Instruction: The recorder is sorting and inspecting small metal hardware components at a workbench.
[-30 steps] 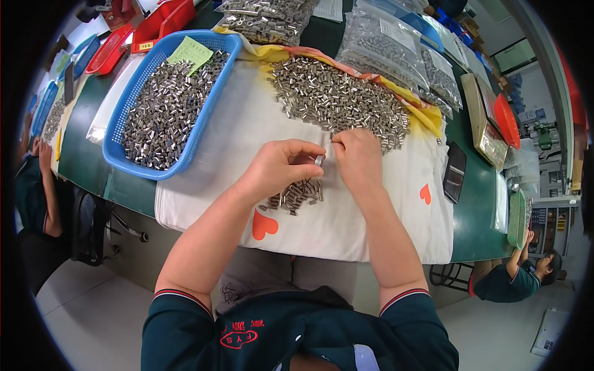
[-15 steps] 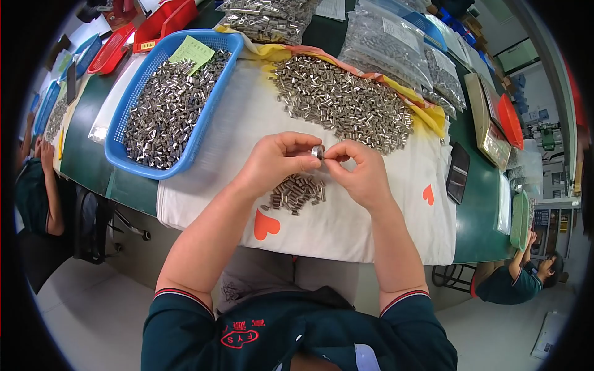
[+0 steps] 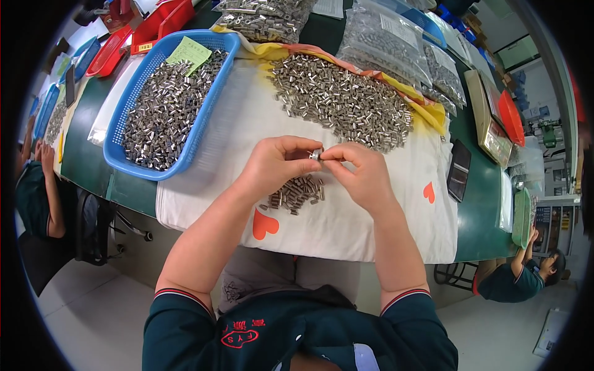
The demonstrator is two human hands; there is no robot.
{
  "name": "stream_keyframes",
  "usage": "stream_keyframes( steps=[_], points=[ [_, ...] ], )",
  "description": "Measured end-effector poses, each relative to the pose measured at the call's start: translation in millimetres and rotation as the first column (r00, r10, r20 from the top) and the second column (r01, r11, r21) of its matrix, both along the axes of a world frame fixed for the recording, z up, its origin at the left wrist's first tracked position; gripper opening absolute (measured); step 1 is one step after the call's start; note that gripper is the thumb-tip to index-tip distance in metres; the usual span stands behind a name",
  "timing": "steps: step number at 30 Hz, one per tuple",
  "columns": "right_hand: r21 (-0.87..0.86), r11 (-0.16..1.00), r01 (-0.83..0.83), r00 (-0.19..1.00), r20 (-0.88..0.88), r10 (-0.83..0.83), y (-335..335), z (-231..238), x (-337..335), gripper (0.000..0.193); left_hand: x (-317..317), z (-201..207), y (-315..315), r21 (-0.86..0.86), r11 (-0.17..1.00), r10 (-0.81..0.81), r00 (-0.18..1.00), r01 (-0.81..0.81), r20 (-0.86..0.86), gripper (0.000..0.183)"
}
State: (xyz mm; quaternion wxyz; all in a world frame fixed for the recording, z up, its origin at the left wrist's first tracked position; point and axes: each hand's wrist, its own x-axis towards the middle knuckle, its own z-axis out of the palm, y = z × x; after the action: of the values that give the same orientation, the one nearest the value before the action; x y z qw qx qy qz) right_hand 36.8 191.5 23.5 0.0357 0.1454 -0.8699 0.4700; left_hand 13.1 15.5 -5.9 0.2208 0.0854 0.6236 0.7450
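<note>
Over the white cloth [image 3: 346, 229], my left hand [image 3: 275, 159] pinches a small round metal piece [image 3: 316, 154] between thumb and fingertips. My right hand [image 3: 359, 170] meets it from the right, thumb and forefinger pressed together at the piece's edge; whatever lies between those fingertips is too small to name. Just below my left hand lies a small pile of short metal cylinders [image 3: 296, 195], partly covered by that hand. Beyond both hands spreads a large heap of similar cylinders [image 3: 346, 102].
To the left, a blue basket [image 3: 201, 145] holds many metal cylinders and a green paper slip [image 3: 189, 55]. Plastic bags of metal parts [image 3: 383, 46] line the back. A dark phone-like object [image 3: 458, 171] lies right of the cloth. Co-workers sit at far left and far right [image 3: 510, 281].
The round metal piece has turned slightly between my fingertips, and both hands have shifted a little. The heap, small pile and basket look the same.
</note>
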Motion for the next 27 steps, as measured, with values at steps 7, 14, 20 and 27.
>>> stream_keyframes(
  steps=[7,14,20,27],
  points=[
    [-0.024,0.996,0.082,0.982,0.175,-0.077,15,6,-10,0.011,3,1,2,-0.078,0.992,-0.105,0.994,0.104,-0.012,0.031],
    [0.581,0.801,0.148,0.976,-0.215,-0.025,10,-14,-45,0.005,1,-1,1,-0.002,0.998,-0.055,0.998,0.055,0.010,0.031],
    [0.574,0.794,0.203,0.977,-0.174,-0.124,4,-14,-42,0.004,-2,0,-3,0.094,0.995,-0.037,0.998,0.031,0.060,0.032],
    [0.090,0.986,0.142,0.990,0.002,-0.143,-8,1,-7,0.007,-1,-1,-3,0.079,0.996,-0.032,0.998,0.027,0.062,0.036]
  ],
)
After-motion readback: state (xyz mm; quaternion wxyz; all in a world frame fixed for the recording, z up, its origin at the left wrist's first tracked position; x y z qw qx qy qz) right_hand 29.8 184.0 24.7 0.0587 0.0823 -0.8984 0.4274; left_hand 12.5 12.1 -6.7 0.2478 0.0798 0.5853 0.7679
